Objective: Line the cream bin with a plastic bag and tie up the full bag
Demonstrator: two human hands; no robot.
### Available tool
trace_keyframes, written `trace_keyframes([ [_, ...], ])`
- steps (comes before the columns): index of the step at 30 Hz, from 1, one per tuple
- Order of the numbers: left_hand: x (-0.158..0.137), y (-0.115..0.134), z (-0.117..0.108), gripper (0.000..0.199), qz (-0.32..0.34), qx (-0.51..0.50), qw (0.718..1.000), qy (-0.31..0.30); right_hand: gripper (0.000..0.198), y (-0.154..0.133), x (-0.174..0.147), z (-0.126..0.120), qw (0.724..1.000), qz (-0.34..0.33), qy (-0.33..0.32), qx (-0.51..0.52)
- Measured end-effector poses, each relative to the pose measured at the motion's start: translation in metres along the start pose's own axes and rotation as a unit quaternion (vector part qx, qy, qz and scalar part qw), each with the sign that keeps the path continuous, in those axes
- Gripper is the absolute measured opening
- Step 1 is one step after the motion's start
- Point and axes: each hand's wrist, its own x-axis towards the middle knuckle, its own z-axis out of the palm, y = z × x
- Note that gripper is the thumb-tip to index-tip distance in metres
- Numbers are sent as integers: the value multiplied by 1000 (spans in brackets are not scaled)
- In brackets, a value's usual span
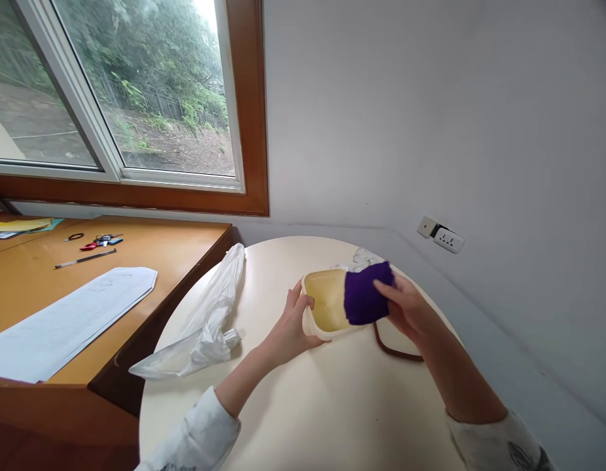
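Observation:
My left hand (294, 325) grips the near left side of a pale yellow plastic container (324, 302), thumb over its rim. The container is tilted so that its inside faces me. A folded purple cloth (364, 294) is pinched in my right hand (406, 302), thumb on top and fingers behind. The cloth covers the right part of the container from view; whether it touches the rim I cannot tell. Below the right hand, a brown-rimmed lid-like piece (398, 354) lies on the table, partly hidden by the hand and cloth.
A crumpled white plastic bag (205, 327) lies on the left of the round cream table (303, 418). Clear crumpled plastic (364, 256) sits behind the cloth. On the wooden desk (185, 239) are paper sheets (82, 317), a pen (86, 259) and keys (104, 241). A wall socket (449, 240) is at right.

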Motion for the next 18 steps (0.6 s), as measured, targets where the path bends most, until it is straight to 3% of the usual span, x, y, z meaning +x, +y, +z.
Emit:
trace_keyframes([
  [3,-17,9,-1,47,-27,5,1000,1,29,13,8,18,977,-14,-52,-205],
  [6,-32,17,-3,45,-40,23,999,1,25,22,8,34,906,-114,-31,-406],
  [9,-43,22,-5,44,-38,65,997,0,24,15,-1,47,847,-208,-16,-490],
  [12,-50,24,-5,44,-18,115,993,4,23,3,-9,57,837,-204,-79,-502],
  [15,-54,24,-3,44,31,152,988,-1,20,8,-9,63,833,-114,-176,-511],
  [17,-58,22,-1,43,66,169,983,-12,20,26,-4,67,843,-46,-211,-492],
  [18,-59,21,1,43,79,174,981,-15,25,37,-1,69,862,-25,-211,-459],
])
